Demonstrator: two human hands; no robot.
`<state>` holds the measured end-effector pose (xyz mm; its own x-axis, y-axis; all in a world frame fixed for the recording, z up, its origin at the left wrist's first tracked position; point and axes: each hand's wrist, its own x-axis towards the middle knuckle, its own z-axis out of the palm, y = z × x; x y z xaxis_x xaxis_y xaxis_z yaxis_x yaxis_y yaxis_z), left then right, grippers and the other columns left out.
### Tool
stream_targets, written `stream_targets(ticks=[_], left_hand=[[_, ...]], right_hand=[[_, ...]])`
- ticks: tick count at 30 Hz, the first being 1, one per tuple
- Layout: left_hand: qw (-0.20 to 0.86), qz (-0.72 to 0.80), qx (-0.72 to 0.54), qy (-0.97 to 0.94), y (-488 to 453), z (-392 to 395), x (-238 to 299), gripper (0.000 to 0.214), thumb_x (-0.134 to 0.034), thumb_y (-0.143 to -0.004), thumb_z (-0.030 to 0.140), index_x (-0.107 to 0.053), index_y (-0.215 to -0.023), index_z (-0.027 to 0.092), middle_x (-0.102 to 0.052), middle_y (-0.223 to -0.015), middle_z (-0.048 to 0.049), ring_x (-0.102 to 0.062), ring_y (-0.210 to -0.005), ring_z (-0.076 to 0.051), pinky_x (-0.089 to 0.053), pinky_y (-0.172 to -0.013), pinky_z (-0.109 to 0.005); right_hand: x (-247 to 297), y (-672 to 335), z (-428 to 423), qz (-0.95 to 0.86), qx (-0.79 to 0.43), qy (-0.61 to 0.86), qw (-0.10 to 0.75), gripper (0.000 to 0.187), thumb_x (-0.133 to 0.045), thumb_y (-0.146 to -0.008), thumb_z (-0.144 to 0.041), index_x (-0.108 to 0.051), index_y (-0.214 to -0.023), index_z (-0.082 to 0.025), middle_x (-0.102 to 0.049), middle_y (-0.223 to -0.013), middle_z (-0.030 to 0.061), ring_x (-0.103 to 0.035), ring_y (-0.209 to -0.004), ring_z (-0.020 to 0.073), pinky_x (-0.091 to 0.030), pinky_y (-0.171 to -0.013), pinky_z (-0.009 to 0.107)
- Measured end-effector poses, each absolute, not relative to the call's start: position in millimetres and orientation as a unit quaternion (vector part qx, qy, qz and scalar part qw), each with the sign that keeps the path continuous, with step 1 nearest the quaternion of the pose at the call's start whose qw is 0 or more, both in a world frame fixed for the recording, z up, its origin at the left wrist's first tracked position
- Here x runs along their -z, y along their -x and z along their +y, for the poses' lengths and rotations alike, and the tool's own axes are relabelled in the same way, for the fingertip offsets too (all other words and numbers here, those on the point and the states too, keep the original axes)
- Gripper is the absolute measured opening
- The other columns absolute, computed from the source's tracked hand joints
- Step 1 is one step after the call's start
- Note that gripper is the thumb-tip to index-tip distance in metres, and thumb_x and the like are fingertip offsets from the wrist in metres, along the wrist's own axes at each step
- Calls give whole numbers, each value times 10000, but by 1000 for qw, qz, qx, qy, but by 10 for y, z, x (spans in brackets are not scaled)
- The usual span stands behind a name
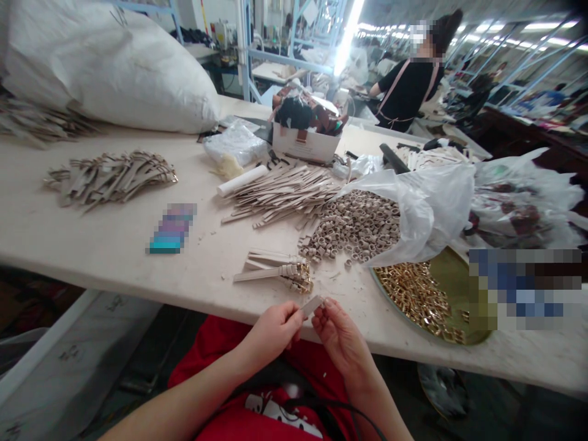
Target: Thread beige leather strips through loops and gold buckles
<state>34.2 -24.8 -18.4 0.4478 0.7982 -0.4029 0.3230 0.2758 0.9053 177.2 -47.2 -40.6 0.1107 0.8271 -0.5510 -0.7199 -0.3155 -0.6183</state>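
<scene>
One short greyish strip (311,306) btwn both hands, at front edge of table (206,266). L hand (278,324): thumb + index clamped on near end. R hand (340,335): fingertips bunched at far end, can't tell if gripping. Just beyond: strap bundle (271,271) w/ gold-tone buckles. Behind it, pile of small loops (361,220), loose strips (289,191) adjacent. R side: round tray (452,275) w/ gold-tone hardware (411,294). Farther L: strap pile (113,177). At back: white sack (114,67), box (319,147), co-worker (402,92) in black top.

The strip (312,305) is greyish-beige, the buckles (416,294) gold.
</scene>
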Motion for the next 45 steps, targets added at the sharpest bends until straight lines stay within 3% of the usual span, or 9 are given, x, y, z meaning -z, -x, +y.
stream_targets(ticks=[11,14,16,18,21,24,28,31,45], left_hand=[[441,465,-88,-763,-238,-159,37,256,-391,-813,280,-515,-621,167,-482,-554,15,-430,-534,-118,-237,-500,-232],[505,458,-120,-721,-248,-179,32,259,-363,-846,315,-554,-938,165,-540,-648,0,-478,-603,-140,-306,-549,-229],[573,453,-134,-670,-256,-196,54,415,-315,-872,375,-388,-1216,155,-539,-654,8,-485,-602,-145,-345,-564,-232],[606,450,-143,-640,-269,-190,92,508,-304,-871,431,-298,-1285,138,-557,-702,-8,-502,-641,-156,-373,-590,-241],[598,443,-177,-644,-295,-122,152,431,-346,-854,447,-452,-1146,148,-576,-868,-52,-516,-808,-178,-384,-712,-252],[578,462,-173,-650,-306,-28,213,345,-336,-848,447,-538,-860,168,-546,-734,-13,-496,-712,-166,-379,-650,-241],[569,497,-167,-633,-316,26,295,319,-338,-834,438,-500,-734,183,-425,-554,38,-410,-552,-138,-304,-495,-214],[583,490,-172,-624,-358,10,320,303,-343,-827,424,-495,-724,183,-374,-530,50,-374,-525,-127,-271,-473,-209],[596,465,-174,-631,-369,-159,295,275,-351,-825,396,-462,-685,187,-351,-529,54,-368,-549,-125,-255,-494,-216]], right_hand=[[447,-1813,-590,-267,-646,519,492,218,-698,-658,-293,-590,-818,-193,-559,-652,-42,-479,-594,94,-381,-601,222],[407,-1794,-576,-284,-650,509,487,205,-689,-665,-284,-575,-805,-188,-548,-628,-47,-481,-590,98,-378,-600,223],[369,-1750,-555,-287,-644,509,493,203,-689,-664,-289,-570,-792,-186,-528,-597,-55,-470,-567,95,-375,-586,219],[332,-1686,-532,-285,-658,493,493,202,-687,-665,-303,-562,-775,-189,-536,-608,-51,-484,-576,102,-387,-594,227],[319,-1650,-491,-313,-682,454,480,217,-681,-665,-325,-573,-804,-198,-583,-720,-22,-528,-671,128,-411,-652,251],[379,-1897,-394,-366,-628,498,472,247,-662,-676,-357,-584,-855,-206,-583,-743,-10,-518,-650,129,-405,-610,245],[461,-2676,-96,-484,-329,693,421,180,-590,-730,-346,-591,-836,-201,-579,-737,21,-509,-658,163,-398,-634,282],[469,-3211,190,-547,-90,806,208,153,-487,-781,-254,-610,-846,-191,-586,-898,82,-528,-818,201,-372,-733,306],[506,-3601,580,-520,-132,831,148,133,-578,-655,-275,-608,-604,-156,-595,-567,39,-525,-544,167,-295,-513,254]])
